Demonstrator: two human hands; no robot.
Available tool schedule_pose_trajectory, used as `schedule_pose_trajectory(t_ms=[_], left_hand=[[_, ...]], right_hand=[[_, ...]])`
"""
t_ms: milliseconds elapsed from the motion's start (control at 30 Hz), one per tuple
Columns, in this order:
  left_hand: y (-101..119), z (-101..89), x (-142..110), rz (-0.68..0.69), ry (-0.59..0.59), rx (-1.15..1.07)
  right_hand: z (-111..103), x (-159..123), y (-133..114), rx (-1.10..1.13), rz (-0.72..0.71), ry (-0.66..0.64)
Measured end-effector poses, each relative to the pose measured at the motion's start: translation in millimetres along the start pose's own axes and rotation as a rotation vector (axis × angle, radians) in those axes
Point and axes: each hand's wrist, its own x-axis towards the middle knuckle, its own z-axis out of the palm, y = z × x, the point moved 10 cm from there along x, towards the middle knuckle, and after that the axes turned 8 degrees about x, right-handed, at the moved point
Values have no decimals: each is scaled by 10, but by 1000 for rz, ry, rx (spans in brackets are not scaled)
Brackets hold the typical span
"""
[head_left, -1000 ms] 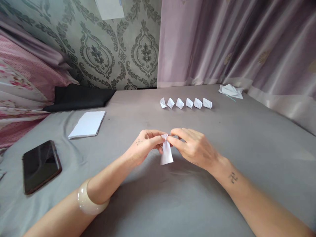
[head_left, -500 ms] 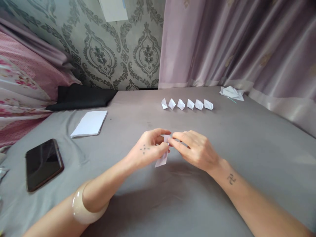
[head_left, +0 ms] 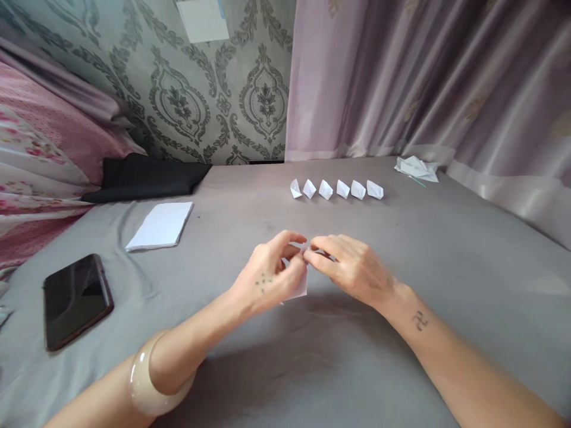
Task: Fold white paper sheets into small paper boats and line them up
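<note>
My left hand (head_left: pixel 267 276) and my right hand (head_left: pixel 352 267) meet over the grey bedsheet (head_left: pixel 401 333), both pinching a small white folded paper piece (head_left: pixel 301 288). Only the lower corner of the paper shows below my left fingers; the rest is hidden behind them. Beyond my hands stands a row of several small white folded paper shapes (head_left: pixel 336 189). A pale bangle (head_left: pixel 147 380) is on my left forearm.
A stack of white paper sheets (head_left: pixel 160 224) lies at the left, and a black phone (head_left: pixel 75 300) nearer the left edge. A black cloth (head_left: pixel 143 175) lies by the patterned wall. Crumpled white paper (head_left: pixel 417 167) lies by the curtain at the back right.
My left hand has rolled over the paper, covering most of it. The paper hung down below my fingers before and now shows only a corner. My right hand has hardly moved.
</note>
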Motion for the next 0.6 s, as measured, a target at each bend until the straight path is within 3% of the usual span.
schedule_pose_trajectory(t_ms=[133,233,300,500,600], left_hand=[[-237,112,93,-203,-154,-466],[-323,281,75,-292,-302,-616],[-350,345,55,-312,-335,-680],[-384,392,72,-292,-286,-759],[-389,283,118,-236,-138,-708]], right_hand=[[-126,-25,22,2,-21,92],[-183,-35,31,14,-27,128],[-205,-42,26,14,-34,146],[-136,-83,121,94,35,130],[-151,-82,266,328,203,197]])
